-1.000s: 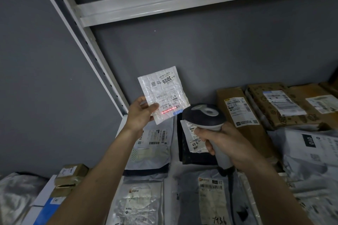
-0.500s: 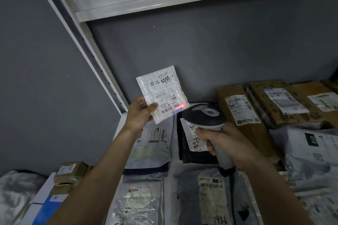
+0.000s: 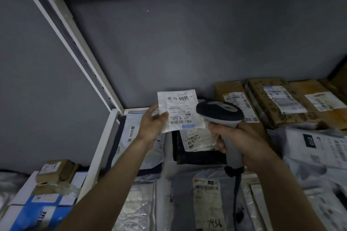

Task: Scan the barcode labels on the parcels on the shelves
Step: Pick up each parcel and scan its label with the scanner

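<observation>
Head view: left hand (image 3: 152, 125) pinching small white parcel (image 3: 180, 110) by its left edge, thumb on the label, held up above the shelf (image 3: 105, 137). Long axis near upright, print upside down, barcode low. Right hand (image 3: 236, 140) wrapped around scanner (image 3: 219, 112) handle, head pointing toward the parcel, just beside it.

Left forearm reaching up from lower left, left hand (image 3: 153, 124) raised with thumb and fingers pinching a small parcel (image 3: 180, 110), right hand (image 3: 237, 141) wrapped around a scanner (image 3: 218, 113) handle, both forearms bare
</observation>
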